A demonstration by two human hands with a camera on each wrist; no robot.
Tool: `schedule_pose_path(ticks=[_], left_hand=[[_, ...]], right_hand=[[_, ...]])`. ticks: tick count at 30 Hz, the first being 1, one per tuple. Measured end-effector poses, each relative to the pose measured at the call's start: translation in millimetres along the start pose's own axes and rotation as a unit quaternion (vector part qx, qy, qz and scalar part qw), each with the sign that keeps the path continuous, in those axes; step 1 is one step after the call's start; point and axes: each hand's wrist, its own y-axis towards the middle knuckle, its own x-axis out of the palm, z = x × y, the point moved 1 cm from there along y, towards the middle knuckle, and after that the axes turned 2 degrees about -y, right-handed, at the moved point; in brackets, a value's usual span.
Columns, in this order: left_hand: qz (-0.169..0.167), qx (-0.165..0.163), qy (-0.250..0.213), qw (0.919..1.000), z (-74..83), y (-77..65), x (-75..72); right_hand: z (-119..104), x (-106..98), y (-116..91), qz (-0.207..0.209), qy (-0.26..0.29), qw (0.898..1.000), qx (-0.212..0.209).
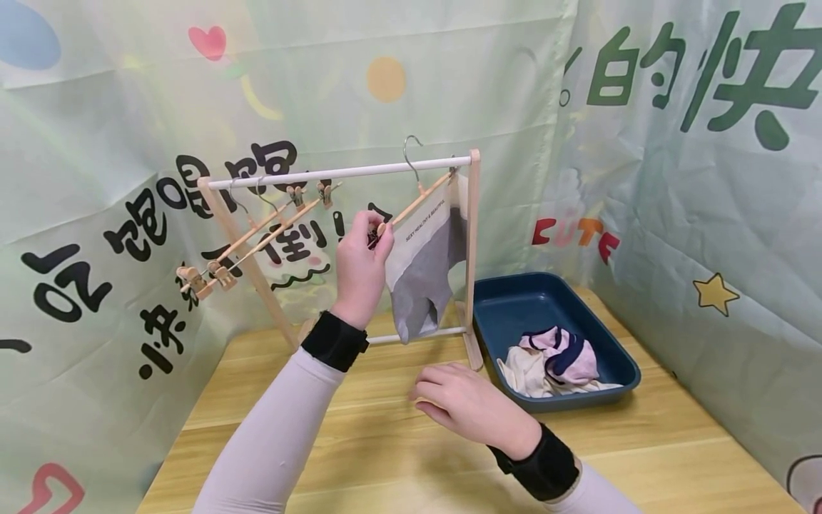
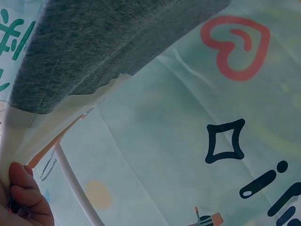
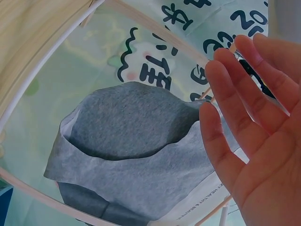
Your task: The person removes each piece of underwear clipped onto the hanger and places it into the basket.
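Note:
A pair of grey underpants [image 1: 420, 275] with a lettered off-white top hangs from a wooden clip hanger [image 1: 411, 207] on the rack. With thumb and fingers, my left hand [image 1: 362, 260] pinches the clip [image 1: 381, 230] at the hanger's near end, where the fabric's edge meets it. The left wrist view has the fingertips [image 2: 21, 176] right at the off-white edge. Below the garment, my right hand [image 1: 472, 403] hovers over the table with nothing in it. Its fingers [image 3: 235, 94] look extended and relaxed in the right wrist view, beside the grey cloth.
The wood-and-white rack [image 1: 334, 173] stands on the wooden table [image 1: 359, 428]. Two bare clip hangers [image 1: 282, 228] hang at its left end. To the right, a dark blue tub [image 1: 514, 307] holds crumpled pink-navy clothing [image 1: 571, 353] and cream cloth [image 1: 529, 375]. Printed fabric walls enclose the table.

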Motion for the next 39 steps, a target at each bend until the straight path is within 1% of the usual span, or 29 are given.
schedule_pose_path(ticks=[7, 15, 24, 32, 39], left_hand=[[0.017, 0.003, -0.002, 0.9998, -1.4, -0.5, -5.0], [0.026, 0.011, -0.004, 0.9996, -2.2, -4.2, -12.4], [0.031, 0.024, -0.015, 0.9991, -4.3, -13.3, -19.0], [0.045, 0.046, -0.008, 0.9979, -8.6, -23.5, -25.2], [0.047, 0.035, -0.015, 0.9982, -10.1, -30.0, -30.7]], right_hand=[[-0.6, -1.3, -0.5, 0.005, 0.003, 1.0, -0.004], [-1.1, -1.7, -0.6, 0.006, 0.003, 1.0, -0.007], [-0.4, -1.9, -0.7, 0.006, 0.003, 1.0, -0.008], [-0.8, -2.0, -0.5, 0.005, 0.005, 1.0, -0.006], [-0.4, -2.0, 0.2, 0.003, 0.0, 1.0, -0.007]])
